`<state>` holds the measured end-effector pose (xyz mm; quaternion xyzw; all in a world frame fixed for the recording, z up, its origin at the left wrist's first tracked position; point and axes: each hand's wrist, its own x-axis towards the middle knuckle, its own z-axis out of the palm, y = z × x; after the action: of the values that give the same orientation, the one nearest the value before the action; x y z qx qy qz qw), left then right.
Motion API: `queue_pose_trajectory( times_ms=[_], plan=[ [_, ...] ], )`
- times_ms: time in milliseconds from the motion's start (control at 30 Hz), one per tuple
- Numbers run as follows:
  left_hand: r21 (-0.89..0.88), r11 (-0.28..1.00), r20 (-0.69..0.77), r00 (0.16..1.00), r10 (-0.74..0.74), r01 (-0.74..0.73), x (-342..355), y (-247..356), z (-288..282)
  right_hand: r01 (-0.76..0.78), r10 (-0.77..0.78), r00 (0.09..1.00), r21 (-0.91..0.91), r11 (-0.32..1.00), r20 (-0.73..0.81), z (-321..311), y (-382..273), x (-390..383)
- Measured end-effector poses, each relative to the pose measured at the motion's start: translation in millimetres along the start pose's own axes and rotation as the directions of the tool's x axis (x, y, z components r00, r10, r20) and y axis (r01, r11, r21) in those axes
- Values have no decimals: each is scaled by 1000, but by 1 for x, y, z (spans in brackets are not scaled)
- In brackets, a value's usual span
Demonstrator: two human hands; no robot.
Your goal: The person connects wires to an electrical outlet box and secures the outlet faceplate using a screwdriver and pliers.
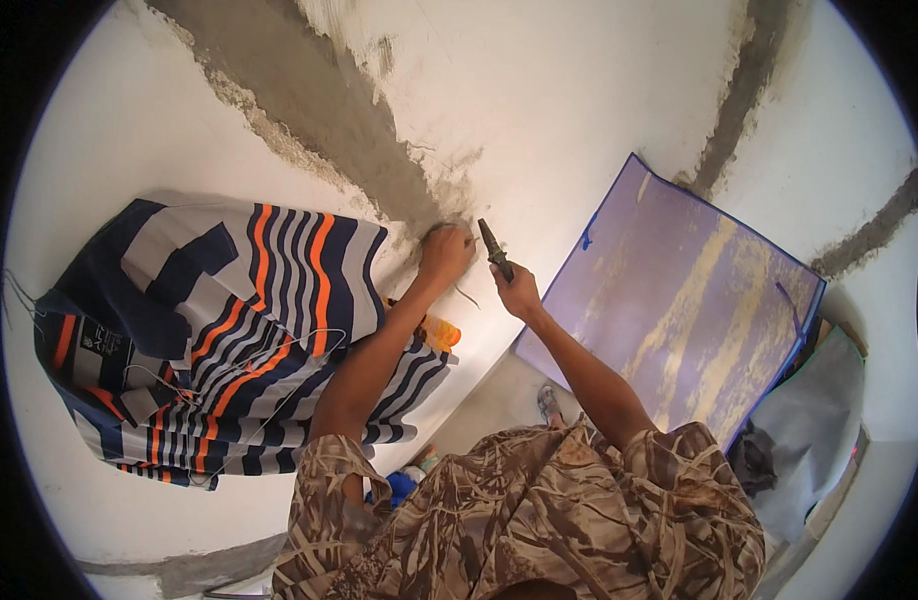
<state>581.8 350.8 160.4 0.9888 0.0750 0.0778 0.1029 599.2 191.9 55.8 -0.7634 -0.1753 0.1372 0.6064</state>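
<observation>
White plastered wall fills the frame, crossed by grey cement-filled chases. The widest chase runs from the upper left down to frame centre and is already filled. At its lower end the left hand is closed, apparently pinching a thin wire; the grip is not clearly visible. The right hand is clenched around dark pliers, tip up, just beside the left. A striped bag crowds the left; a purple bag crowds the right, leaving a narrow working gap.
</observation>
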Motion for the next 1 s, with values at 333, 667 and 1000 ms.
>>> queue_pose_trajectory(
  times_ms=[333,667,1000],
  plan=[
    [34,997,-73,994,76,-74,1,2,-3,154,-156,986,-48,987,-58,10,-5,-7],
    [22,996,-71,994,86,-85,0,4,-3,302,-321,938,-144,942,-132,20,0,-2],
    [68,997,-12,1000,28,-27,1,3,-2,254,-279,955,-206,945,-103,15,1,6]
  ],
)
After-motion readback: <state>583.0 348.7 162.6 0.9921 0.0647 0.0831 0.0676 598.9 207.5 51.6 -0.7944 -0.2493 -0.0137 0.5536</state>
